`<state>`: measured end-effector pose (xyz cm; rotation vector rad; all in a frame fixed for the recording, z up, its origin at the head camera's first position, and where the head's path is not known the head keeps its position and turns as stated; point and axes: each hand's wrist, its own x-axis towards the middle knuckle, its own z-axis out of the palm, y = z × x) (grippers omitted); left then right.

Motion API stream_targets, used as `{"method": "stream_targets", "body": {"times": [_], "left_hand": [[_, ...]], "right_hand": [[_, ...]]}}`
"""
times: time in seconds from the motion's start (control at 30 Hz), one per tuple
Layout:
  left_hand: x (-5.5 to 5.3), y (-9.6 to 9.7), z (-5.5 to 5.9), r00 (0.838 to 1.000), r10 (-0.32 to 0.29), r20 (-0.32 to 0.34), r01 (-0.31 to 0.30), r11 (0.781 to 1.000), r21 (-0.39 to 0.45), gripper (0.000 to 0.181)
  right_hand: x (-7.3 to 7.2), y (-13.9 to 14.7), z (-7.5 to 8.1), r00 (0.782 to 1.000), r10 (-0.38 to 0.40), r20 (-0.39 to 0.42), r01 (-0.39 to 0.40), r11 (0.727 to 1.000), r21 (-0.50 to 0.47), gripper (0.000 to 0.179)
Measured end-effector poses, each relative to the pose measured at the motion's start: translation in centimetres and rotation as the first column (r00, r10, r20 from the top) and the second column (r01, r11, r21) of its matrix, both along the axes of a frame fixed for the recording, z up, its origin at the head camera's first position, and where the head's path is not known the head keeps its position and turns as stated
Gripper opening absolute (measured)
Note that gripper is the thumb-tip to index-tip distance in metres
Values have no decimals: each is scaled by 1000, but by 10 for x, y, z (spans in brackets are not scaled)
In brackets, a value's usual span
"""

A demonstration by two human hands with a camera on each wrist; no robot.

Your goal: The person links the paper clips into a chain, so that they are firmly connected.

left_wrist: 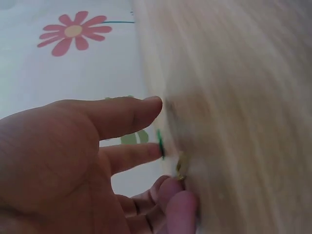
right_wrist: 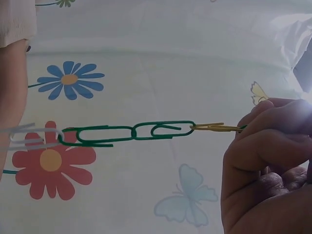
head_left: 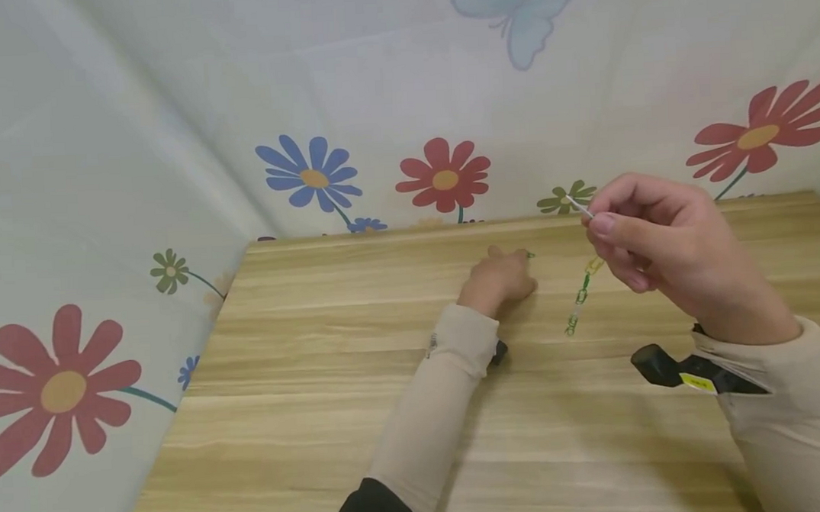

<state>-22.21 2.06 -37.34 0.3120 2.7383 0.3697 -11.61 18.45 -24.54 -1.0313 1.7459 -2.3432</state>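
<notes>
In the head view my right hand (head_left: pixel 663 237) is raised above the table, pinching a whitish paper clip (head_left: pixel 580 206) between thumb and forefinger. A chain of linked paper clips (head_left: pixel 581 296) in yellow, green and white hangs below it. In the right wrist view, a yellow clip (right_wrist: pixel 214 127) leaves the fingers, followed by green clips (right_wrist: pixel 163 129) and a white one (right_wrist: pixel 31 137). My left hand (head_left: pixel 500 279) rests low at the table's far side, a fingertip touching a green paper clip (left_wrist: pixel 161 145). A yellowish clip (left_wrist: pixel 181 166) shows by its lower fingers; whether they hold it is unclear.
The wood-grain table (head_left: pixel 319 367) ends at the back against a pale wall covering (head_left: pixel 374 74) printed with flowers and a butterfly. A black wrist camera (head_left: pixel 655 365) juts from my right forearm over the tabletop.
</notes>
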Motion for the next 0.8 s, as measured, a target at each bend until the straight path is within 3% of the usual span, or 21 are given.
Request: {"method": "stream_targets", "body": {"times": [0.1, 0.2, 0.3, 0.37, 0.47, 0.57, 0.63, 0.7, 0.8], "left_hand": [[2, 1, 3, 998, -56, -42, 55, 998, -23, 35], [4, 3, 5, 981, -140, -135, 129, 988, -84, 12], [6, 7, 5, 954, -214, -211, 183, 970, -160, 12], [8, 8, 5, 944, -244, -222, 208, 962, -175, 15], [10, 7, 7, 951, -255, -175, 240, 965, -105, 18], [8, 1, 13, 960, -252, -120, 263, 961, 82, 18], [6, -3, 19, 957, -267, -110, 287, 923, 256, 15], [3, -8, 27, 953, -278, -119, 302, 852, 428, 9], [4, -14, 42, 950, -285, -125, 300, 735, 607, 6]], "right_hand": [[0, 1, 0, 1000, 0, -11, 0, 1000, 1, 18], [0, 3, 0, 1000, 1, -20, -2, 1000, -4, 18], [0, 4, 0, 1000, 3, -20, -3, 1000, -5, 18], [1, 4, 0, 1000, -8, -9, 8, 1000, 7, 16], [3, 5, 0, 1000, -22, 4, 22, 999, 26, 15], [4, 6, 1, 999, -33, 6, 33, 998, 44, 14], [5, 6, 2, 999, -36, -6, 36, 998, 57, 14], [5, 5, 2, 999, -41, -11, 42, 997, 69, 14], [4, 5, 2, 998, -59, -22, 61, 993, 98, 13]]}}
